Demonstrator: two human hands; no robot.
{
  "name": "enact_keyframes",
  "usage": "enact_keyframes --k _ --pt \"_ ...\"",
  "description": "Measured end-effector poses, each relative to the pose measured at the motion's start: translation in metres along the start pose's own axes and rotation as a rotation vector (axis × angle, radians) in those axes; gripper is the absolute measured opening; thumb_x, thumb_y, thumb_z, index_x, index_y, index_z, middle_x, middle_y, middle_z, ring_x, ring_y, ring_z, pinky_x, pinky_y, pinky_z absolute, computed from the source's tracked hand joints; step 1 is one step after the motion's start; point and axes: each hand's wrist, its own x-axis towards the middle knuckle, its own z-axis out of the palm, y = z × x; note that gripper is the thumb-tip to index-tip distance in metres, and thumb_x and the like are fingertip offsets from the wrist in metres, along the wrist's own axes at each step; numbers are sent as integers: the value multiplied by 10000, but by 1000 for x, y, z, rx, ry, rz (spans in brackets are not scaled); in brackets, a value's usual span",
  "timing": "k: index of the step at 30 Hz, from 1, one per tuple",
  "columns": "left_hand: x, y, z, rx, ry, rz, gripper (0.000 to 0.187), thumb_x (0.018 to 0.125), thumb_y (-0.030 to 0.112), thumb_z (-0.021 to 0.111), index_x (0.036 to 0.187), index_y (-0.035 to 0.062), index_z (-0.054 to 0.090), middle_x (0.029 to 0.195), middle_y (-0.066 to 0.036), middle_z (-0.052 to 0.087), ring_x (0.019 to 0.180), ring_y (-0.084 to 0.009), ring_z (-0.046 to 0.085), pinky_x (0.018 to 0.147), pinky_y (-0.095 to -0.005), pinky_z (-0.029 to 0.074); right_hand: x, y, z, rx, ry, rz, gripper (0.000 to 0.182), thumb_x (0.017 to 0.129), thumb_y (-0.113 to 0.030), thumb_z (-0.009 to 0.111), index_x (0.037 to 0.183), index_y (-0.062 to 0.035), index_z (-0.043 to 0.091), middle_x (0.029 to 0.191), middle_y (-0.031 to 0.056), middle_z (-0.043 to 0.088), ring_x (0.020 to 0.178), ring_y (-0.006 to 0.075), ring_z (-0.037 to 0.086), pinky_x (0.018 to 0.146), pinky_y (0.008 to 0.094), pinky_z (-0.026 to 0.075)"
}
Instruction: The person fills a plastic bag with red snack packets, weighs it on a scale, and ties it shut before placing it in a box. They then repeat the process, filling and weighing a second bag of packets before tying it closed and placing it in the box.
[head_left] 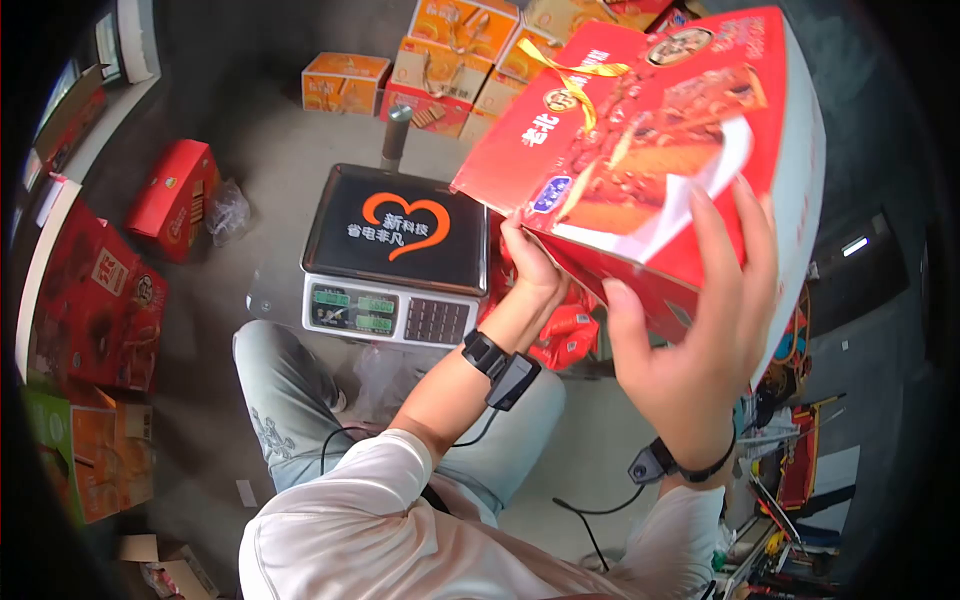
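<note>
A large red gift box with a yellow ribbon and printed pictures of food is tilted up at the upper right. My left hand supports its near lower corner, and most of those fingers are hidden behind the carton. On the near side, my right hand presses its spread fingers and thumb against the printed face and lower edge. Just left of the box is a digital scale with a black plate and lit green displays. Red packets lie below my left hand, partly covered by my arm.
Orange and red cartons are stacked at the back. More red boxes stand on the left, one beside a clear plastic bag. Assorted tools crowd the lower right. Black cables hang from the wrist devices.
</note>
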Motion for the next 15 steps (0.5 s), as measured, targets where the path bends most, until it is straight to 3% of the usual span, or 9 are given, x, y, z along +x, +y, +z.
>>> enact_keyframes --k 5,8,9,10,11,15 --pt "-13 30 61 140 -103 69 591 915 464 304 1234 9 505 1220 -156 574 1127 -280 548 987 -401 409 -3 -11 -30 -1 120 37 571 798 -226 637 1289 0 455 1365 248 392 1247 425 412 1014 483 356" --pt "-17 70 82 436 -171 266 574 962 494 335 1209 9 517 1179 -109 593 1086 -232 567 975 -374 415 -16 -17 -32 108 233 152 530 837 -212 558 1304 6 433 1430 252 304 1334 402 301 1045 468 320" --pt "-18 89 90 587 -221 359 586 960 511 362 1201 0 518 1173 -106 593 1066 -217 575 965 -362 422 -20 -17 -36 71 210 215 584 873 -329 535 1322 19 400 1427 291 240 1312 447 314 1022 532 330" --pt "-27 105 113 687 -146 463 501 952 459 474 1022 -14 619 968 -41 646 876 -87 577 807 -255 454 -22 -17 -32 158 282 243 584 875 -316 518 1331 24 384 1440 291 213 1322 442 298 1013 530 343" --pt "-31 120 127 756 -131 572 437 942 416 530 879 -4 630 843 -3 623 770 -52 520 713 -222 430 -22 -21 -24 245 347 275 585 876 -302 500 1339 30 368 1452 291 185 1332 438 283 1003 528 356" --pt "-43 169 171 1134 -211 941 354 851 262 653 643 20 498 600 38 481 614 -33 392 509 -244 342 -39 -28 -10 460 455 338 561 869 -283 488 1314 46 398 1457 297 179 1328 439 294 991 534 367"
